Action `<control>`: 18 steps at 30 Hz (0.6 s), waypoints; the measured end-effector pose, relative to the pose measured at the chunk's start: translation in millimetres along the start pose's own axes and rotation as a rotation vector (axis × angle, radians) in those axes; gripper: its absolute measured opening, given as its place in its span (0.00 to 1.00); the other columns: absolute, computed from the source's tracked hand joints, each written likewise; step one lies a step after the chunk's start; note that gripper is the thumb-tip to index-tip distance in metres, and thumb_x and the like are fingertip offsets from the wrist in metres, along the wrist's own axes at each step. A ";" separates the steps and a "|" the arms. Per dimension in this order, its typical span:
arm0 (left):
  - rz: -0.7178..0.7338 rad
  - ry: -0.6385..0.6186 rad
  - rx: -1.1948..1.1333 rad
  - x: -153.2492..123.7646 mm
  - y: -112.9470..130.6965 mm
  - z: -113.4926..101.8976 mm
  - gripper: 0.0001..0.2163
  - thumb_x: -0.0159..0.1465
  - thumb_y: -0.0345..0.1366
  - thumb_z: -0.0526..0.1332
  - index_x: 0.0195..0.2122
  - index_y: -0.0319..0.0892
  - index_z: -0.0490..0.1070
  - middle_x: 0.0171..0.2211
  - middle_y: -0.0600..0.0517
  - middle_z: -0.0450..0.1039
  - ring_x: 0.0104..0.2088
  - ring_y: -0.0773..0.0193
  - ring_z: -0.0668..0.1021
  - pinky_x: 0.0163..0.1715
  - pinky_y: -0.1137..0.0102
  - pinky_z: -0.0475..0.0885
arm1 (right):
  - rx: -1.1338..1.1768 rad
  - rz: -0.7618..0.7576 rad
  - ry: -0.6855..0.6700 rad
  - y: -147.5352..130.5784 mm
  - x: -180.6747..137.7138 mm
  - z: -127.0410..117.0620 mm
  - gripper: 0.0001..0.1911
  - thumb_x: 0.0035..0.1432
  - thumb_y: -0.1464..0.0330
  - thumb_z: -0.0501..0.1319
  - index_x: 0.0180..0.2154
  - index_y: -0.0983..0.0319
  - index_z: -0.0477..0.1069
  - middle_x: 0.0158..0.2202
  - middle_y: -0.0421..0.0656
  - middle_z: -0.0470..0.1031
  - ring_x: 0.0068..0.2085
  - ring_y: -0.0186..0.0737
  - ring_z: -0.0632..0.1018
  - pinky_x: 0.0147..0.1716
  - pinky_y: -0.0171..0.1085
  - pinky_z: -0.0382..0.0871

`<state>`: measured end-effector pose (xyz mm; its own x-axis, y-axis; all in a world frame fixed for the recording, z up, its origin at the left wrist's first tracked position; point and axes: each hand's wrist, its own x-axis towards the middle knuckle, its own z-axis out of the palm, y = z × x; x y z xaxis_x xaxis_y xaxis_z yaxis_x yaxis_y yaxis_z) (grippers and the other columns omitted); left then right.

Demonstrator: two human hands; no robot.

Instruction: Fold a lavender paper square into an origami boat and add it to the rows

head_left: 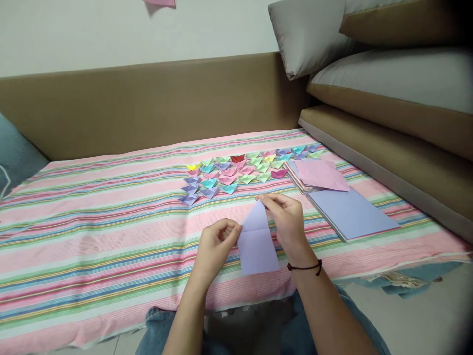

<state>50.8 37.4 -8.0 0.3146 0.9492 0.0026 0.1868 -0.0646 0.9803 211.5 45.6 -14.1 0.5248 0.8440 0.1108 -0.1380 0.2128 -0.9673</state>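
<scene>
Your L hand [220, 241] pinches the purple sheet [258, 251] at L edge, R hand [288, 219] pinches its top, prob. for tension.

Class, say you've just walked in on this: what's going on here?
A person's left hand pinches the left edge of a lavender paper, and the right hand holds its top. A crease runs across it. Beyond, small boat-like folded papers sit in rows on a striped cloth, near stacked sheets.
</scene>
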 end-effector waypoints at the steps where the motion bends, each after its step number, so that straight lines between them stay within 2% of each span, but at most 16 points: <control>1: -0.006 -0.009 0.006 0.1 -0.2 -1.5 0.12 0.57 0.43 0.61 0.26 0.38 0.69 0.21 0.54 0.64 0.23 0.69 0.67 0.24 0.74 0.62 | -0.007 -0.006 0.004 0.3 0.3 -0.3 0.08 0.45 0.64 0.67 0.24 0.63 0.76 0.25 0.42 0.76 0.30 0.41 0.75 0.33 0.39 0.68; 9: 0.021 -0.091 0.077 -1.8 2.4 -7.0 0.11 0.61 0.42 0.58 0.28 0.39 0.68 0.23 0.54 0.64 0.26 0.68 0.67 0.27 0.73 0.64 | -0.008 -0.034 0.003 -1.4 -0.1 -0.6 0.06 0.45 0.65 0.66 0.22 0.61 0.75 0.24 0.41 0.75 0.31 0.40 0.74 0.34 0.39 0.68; 12: 0.030 -0.118 -0.026 -1.4 0.3 -2.8 0.08 0.60 0.40 0.59 0.32 0.40 0.67 0.28 0.53 0.66 0.29 0.68 0.69 0.28 0.74 0.65 | -0.011 -0.020 -0.032 -1.9 -2.5 2.0 0.06 0.45 0.66 0.65 0.21 0.62 0.75 0.23 0.41 0.75 0.30 0.40 0.74 0.33 0.38 0.67; 15: 0.054 -0.111 -0.130 -0.7 -3.1 1.1 0.11 0.57 0.37 0.63 0.38 0.42 0.64 0.33 0.53 0.66 0.27 0.71 0.68 0.24 0.76 0.62 | -0.031 -0.012 -0.085 -1.0 -5.6 6.3 0.05 0.45 0.67 0.64 0.21 0.62 0.75 0.23 0.41 0.75 0.31 0.41 0.74 0.33 0.38 0.67; 18: 0.110 -0.142 -0.094 -0.9 -3.7 0.2 0.06 0.58 0.35 0.62 0.35 0.42 0.67 0.31 0.53 0.66 0.26 0.71 0.67 0.24 0.76 0.60 | -0.015 0.012 -0.111 -0.8 -6.0 8.5 0.05 0.45 0.68 0.65 0.21 0.62 0.75 0.23 0.41 0.75 0.31 0.40 0.74 0.33 0.37 0.67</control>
<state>50.0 36.7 -11.7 0.4577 0.8846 0.0898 0.0581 -0.1305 0.9897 201.3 44.5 -12.1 0.4272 0.8958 0.1226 -0.1307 0.1954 -0.9720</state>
